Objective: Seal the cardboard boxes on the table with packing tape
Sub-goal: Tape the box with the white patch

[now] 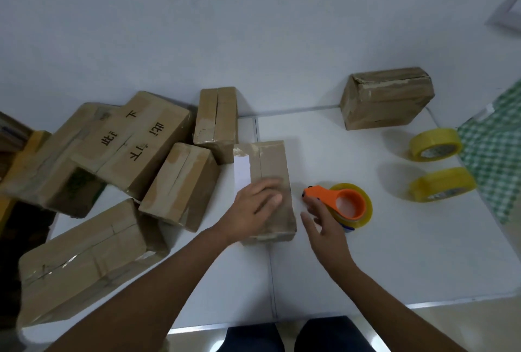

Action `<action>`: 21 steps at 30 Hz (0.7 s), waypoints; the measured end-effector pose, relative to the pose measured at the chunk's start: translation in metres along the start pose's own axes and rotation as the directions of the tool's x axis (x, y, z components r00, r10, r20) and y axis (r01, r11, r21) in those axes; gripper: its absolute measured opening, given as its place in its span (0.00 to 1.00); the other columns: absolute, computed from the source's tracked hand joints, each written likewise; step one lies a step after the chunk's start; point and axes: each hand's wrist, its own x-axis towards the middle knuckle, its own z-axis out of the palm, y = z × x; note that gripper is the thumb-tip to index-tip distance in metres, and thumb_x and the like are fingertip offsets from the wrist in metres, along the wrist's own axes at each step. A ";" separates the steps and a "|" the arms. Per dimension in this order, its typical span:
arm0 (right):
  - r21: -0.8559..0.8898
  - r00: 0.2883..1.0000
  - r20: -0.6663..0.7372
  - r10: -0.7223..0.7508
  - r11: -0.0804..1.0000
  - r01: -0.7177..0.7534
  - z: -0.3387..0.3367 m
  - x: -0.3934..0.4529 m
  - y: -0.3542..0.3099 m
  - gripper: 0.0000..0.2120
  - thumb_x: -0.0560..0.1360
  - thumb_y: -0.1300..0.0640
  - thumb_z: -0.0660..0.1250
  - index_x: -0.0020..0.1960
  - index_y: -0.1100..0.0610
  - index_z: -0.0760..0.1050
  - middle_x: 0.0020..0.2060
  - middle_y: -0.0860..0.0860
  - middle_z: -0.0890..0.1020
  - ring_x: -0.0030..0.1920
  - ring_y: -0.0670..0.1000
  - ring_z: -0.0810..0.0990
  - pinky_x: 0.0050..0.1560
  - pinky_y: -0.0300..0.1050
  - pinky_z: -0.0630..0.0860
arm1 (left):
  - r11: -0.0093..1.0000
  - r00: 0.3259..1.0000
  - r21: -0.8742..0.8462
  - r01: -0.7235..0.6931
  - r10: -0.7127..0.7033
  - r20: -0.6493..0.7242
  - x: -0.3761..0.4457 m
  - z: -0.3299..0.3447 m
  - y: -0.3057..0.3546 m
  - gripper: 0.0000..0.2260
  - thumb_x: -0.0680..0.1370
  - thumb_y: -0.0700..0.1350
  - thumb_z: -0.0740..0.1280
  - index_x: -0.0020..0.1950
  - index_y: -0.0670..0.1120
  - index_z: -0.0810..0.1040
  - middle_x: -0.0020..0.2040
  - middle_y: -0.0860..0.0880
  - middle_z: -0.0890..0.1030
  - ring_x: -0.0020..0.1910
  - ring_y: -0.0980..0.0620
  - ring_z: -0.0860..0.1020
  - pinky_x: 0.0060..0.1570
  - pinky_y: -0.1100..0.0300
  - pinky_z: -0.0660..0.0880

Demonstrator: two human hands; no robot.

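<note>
A small cardboard box (267, 188) is set in the middle of the white bench (394, 253). The left hand (258, 205) is laid flat on its top, with fingers spread and nothing held. Just to the right of the box, a tape roll (363, 210) with an orange cutter (335, 199) is seen on the bench. The right hand (324, 225) is open beside it, and its fingertips are very near the cutter; touching cannot be told. Two yellow tape rolls (435, 144) are placed farther right. More boxes (135, 148) are piled on the left.

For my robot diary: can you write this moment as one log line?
left hand flat on box | right hand open beside tape dispenser | taping not started
</note>
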 end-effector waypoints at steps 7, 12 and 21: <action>-0.517 0.835 0.427 -0.347 0.664 0.540 0.046 0.013 -0.038 0.31 0.78 0.40 0.61 0.77 0.46 0.56 0.77 0.45 0.58 0.77 0.49 0.53 0.77 0.51 0.49 | 0.667 0.736 -0.633 0.392 -0.640 -0.218 -0.062 -0.011 -0.014 0.12 0.84 0.51 0.59 0.60 0.53 0.80 0.60 0.57 0.79 0.63 0.56 0.75 0.55 0.66 0.69; -0.678 0.746 0.592 -0.306 0.312 0.666 0.064 0.036 -0.028 0.38 0.74 0.27 0.51 0.79 0.44 0.51 0.79 0.46 0.50 0.78 0.58 0.45 0.76 0.62 0.47 | -0.035 0.513 -0.911 0.410 -0.818 0.262 -0.101 0.012 -0.030 0.18 0.84 0.53 0.59 0.62 0.42 0.79 0.59 0.45 0.82 0.60 0.48 0.79 0.65 0.52 0.71; -0.796 0.808 0.497 -0.317 0.205 0.570 0.075 0.020 -0.014 0.36 0.76 0.31 0.50 0.79 0.47 0.56 0.79 0.50 0.55 0.77 0.63 0.54 0.73 0.63 0.53 | 0.036 0.634 -0.956 0.292 -0.755 0.165 -0.114 0.013 -0.029 0.09 0.81 0.46 0.67 0.54 0.41 0.82 0.46 0.45 0.82 0.48 0.51 0.80 0.58 0.57 0.76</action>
